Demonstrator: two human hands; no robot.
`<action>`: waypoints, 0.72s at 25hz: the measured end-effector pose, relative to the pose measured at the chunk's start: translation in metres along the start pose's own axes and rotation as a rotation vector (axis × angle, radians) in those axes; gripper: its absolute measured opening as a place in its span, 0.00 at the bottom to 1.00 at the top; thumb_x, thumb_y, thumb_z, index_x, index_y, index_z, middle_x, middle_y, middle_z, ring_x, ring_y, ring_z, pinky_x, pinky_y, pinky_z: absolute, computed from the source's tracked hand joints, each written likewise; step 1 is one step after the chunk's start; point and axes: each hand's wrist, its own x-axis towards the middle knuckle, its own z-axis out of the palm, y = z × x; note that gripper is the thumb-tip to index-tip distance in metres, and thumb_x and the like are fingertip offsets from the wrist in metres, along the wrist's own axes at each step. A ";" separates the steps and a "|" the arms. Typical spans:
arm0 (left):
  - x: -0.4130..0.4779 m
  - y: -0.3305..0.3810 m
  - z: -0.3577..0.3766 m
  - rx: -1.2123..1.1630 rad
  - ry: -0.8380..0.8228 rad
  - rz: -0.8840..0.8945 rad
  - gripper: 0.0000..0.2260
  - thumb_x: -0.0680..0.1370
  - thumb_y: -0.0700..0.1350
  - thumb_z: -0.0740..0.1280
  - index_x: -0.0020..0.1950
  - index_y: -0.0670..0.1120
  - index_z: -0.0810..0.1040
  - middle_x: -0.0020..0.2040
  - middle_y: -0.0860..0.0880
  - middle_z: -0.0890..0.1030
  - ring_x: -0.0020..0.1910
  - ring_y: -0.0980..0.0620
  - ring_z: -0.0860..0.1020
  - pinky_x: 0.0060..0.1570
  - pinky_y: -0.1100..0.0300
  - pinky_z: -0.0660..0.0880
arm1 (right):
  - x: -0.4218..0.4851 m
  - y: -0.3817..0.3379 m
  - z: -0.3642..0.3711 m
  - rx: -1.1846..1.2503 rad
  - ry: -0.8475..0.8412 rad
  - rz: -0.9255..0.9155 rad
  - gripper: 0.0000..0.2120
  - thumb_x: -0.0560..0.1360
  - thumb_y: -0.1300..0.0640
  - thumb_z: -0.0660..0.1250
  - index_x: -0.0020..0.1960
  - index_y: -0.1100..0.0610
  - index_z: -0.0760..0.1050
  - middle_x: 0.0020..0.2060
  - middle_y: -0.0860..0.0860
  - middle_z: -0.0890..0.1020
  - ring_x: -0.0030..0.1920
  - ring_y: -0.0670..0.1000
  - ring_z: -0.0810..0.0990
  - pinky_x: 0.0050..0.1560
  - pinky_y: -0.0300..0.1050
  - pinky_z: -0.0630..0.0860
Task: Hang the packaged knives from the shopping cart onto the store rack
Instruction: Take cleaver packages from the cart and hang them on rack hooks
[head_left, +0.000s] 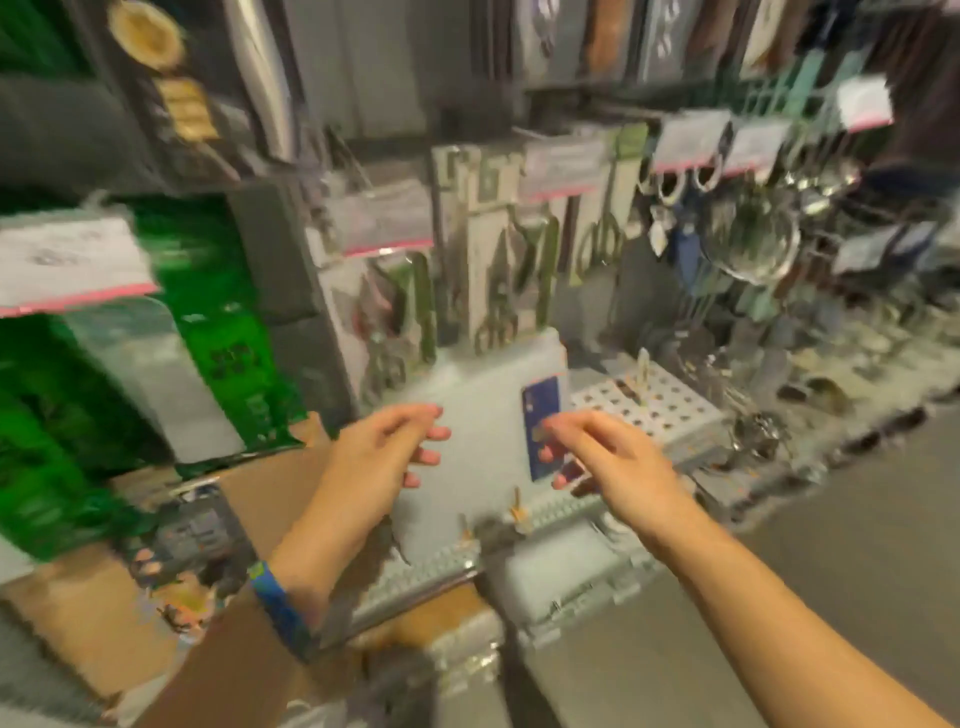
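Both hands are held out at the centre of the view. The left hand (384, 457) and right hand (608, 457) are loosely curled with nothing seen gripped, though the right fingertips (545, 454) overlap a blue label (543, 415) on a pale panel (488, 395), and contact cannot be told through the blur. A packaged knife (260, 88), a long silver blade on a dark card, is seen hung on the store rack (649, 410) at eleven o'clock. Green packs (218, 332) hang at nine o'clock. What is taken to be the shopping cart (415, 577) lies at six o'clock, and its contents at seven o'clock are too blurred to be named. Such a pack is judged to be light but blade-heavy, with a stiff card and a slick plastic blister. It is best pinched by the card's upper edges beside the hang hole, so that the hole is kept free for the peg.
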 end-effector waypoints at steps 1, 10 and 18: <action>-0.005 -0.023 0.017 0.007 -0.040 -0.075 0.08 0.83 0.44 0.62 0.53 0.49 0.82 0.46 0.50 0.86 0.35 0.58 0.81 0.29 0.68 0.72 | -0.016 0.030 -0.016 0.006 0.036 0.082 0.08 0.82 0.53 0.66 0.52 0.54 0.82 0.41 0.50 0.87 0.34 0.48 0.82 0.33 0.37 0.73; -0.094 -0.134 0.219 0.129 -0.378 -0.502 0.07 0.81 0.43 0.65 0.50 0.45 0.83 0.45 0.47 0.86 0.33 0.54 0.81 0.28 0.66 0.73 | -0.206 0.189 -0.194 0.110 0.488 0.541 0.09 0.84 0.57 0.62 0.53 0.54 0.81 0.41 0.49 0.85 0.33 0.48 0.80 0.33 0.37 0.72; -0.159 -0.128 0.408 0.335 -0.806 -0.453 0.08 0.82 0.45 0.63 0.54 0.46 0.82 0.47 0.46 0.86 0.39 0.50 0.81 0.37 0.61 0.74 | -0.368 0.257 -0.286 0.262 0.805 0.717 0.09 0.84 0.53 0.63 0.54 0.52 0.82 0.41 0.47 0.87 0.35 0.48 0.83 0.38 0.42 0.75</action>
